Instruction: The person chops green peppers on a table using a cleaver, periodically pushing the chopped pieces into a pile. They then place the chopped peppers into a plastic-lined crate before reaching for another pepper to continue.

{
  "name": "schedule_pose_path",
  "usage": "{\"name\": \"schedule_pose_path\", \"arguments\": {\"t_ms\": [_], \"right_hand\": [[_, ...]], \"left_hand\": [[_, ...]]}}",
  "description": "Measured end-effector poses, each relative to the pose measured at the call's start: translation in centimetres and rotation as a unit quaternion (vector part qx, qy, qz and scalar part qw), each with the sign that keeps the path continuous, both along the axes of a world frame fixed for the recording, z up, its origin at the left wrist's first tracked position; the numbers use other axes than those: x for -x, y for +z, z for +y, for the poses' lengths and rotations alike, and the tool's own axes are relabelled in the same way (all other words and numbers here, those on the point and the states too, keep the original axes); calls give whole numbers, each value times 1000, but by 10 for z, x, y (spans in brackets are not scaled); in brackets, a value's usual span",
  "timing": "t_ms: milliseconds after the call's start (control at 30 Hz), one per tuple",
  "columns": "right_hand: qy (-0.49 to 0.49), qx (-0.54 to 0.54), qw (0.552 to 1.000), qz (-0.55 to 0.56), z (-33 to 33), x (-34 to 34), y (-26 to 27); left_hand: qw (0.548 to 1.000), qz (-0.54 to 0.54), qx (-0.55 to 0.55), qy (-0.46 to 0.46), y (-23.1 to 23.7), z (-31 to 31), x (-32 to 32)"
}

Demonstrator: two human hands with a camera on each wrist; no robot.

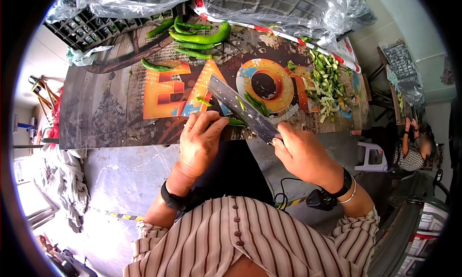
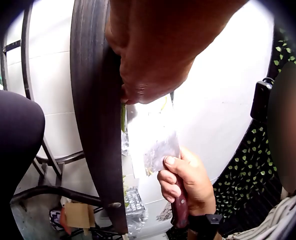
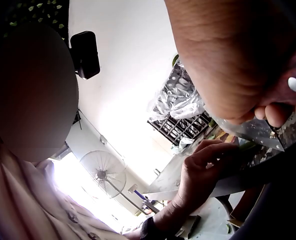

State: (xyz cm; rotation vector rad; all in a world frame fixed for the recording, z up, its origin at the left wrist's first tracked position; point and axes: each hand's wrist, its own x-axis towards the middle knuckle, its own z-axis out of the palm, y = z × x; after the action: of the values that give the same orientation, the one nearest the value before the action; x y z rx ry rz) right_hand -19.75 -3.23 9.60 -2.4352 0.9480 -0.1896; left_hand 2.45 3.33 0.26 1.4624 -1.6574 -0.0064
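Note:
My right hand (image 1: 303,154) grips the handle of a broad knife (image 1: 243,108), whose blade slants up to the left over the printed table; the dark red handle (image 2: 180,205) shows in the left wrist view. Beside the blade, my left hand (image 1: 199,139) pinches a green pepper piece (image 1: 235,122) near the table's front edge. Small green pieces (image 1: 241,103) cling to the blade. More cut pepper (image 1: 256,103) lies just behind it. Whole green peppers (image 1: 199,38) lie at the back of the table, and chopped pepper (image 1: 327,79) is heaped at the right.
Black crates (image 1: 103,29) covered with clear plastic (image 1: 288,9) stand along the table's back. A pale stool (image 1: 371,156) and another person (image 1: 413,151) are at the far right. A standing fan (image 3: 103,174) shows in the right wrist view.

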Motion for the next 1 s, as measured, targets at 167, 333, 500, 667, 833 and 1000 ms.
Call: {"name": "schedule_pose_path", "arguments": {"t_ms": [167,333,500,667,833,1000], "right_hand": [[22,27,999,14,2,-4,5],[51,56,996,48,3,-3,4],[69,61,994,50,5,-4,10],[58,26,995,72,7,-7,14],[54,-13,994,95,6,-9,15],[56,-31,991,118,5,-15,11]], "left_hand": [[1000,-1,-6,7,-1,0,0],[1000,4,-5,8,-1,0,0],[1000,8,-12,1,2,0,-1],[1000,14,-19,-8,3,0,-2],[999,-4,-37,-20,5,1,-4],[999,20,-41,-19,6,0,-3]]}}
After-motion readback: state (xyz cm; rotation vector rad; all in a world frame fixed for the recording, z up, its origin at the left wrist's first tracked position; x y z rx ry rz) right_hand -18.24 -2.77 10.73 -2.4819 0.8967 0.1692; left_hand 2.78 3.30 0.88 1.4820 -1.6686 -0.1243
